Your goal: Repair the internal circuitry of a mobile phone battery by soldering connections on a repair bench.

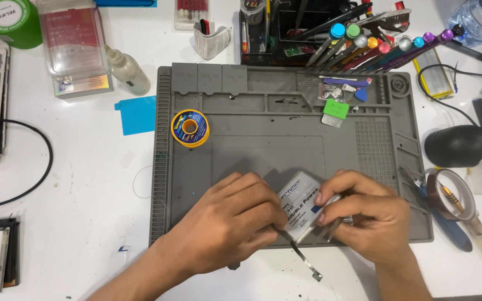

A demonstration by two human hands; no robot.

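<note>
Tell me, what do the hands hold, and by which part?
Both hands, left and right, hold a flat white battery by its two side edges; the left also grips thin metal tweezers.

Most of the grey work mat (285, 150) lay bare through its middle, leaving open room ahead of both hands. A solder spool (190, 128) sat near the mat's left edge, and small plastic picks (344, 95) crowded its upper right trays. Behind the mat, a rack of screwdrivers (375, 44) blocked the far side. To the right, a tape roll (450, 192) and a black blower (458, 146) hemmed the edge. White table (96, 189) to the left stayed open.
</note>
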